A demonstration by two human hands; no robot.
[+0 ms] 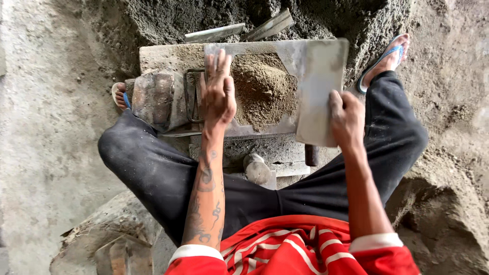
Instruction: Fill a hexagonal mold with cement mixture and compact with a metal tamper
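A shallow metal mould [285, 51] lies on a low stone block [163, 53] between the person's spread knees, and it holds a loose heap of brownish sandy mix [265, 89] piled toward the middle of its opening, higher than the rim. The left hand [218, 94] lies flat on the left side of the heap, fingers stretched out and pointing away from the body, palm down on the mix and the mould's edge, not clenched around anything. The right hand [347, 119] is closed on the near edge of a flat grey board [321, 91], thumb on top; the board tilts over the right end of the mould, its long axis running from the hand up and away from the person, the far short edge near the mould's upper right corner. The mould itself runs crosswise, left to right. A wire handle [192, 97] sits just left of the left hand, beside a rounded reddish-brown block [153, 97]. Behind the mould a mound of dark damp sand [204, 15] rises, with two flat metal strips [239, 29] lying on it at a slant. Below the mould a rounded grey knob [256, 168] stands near the person's lap. Feet in blue sandals [382, 58] rest on either side.
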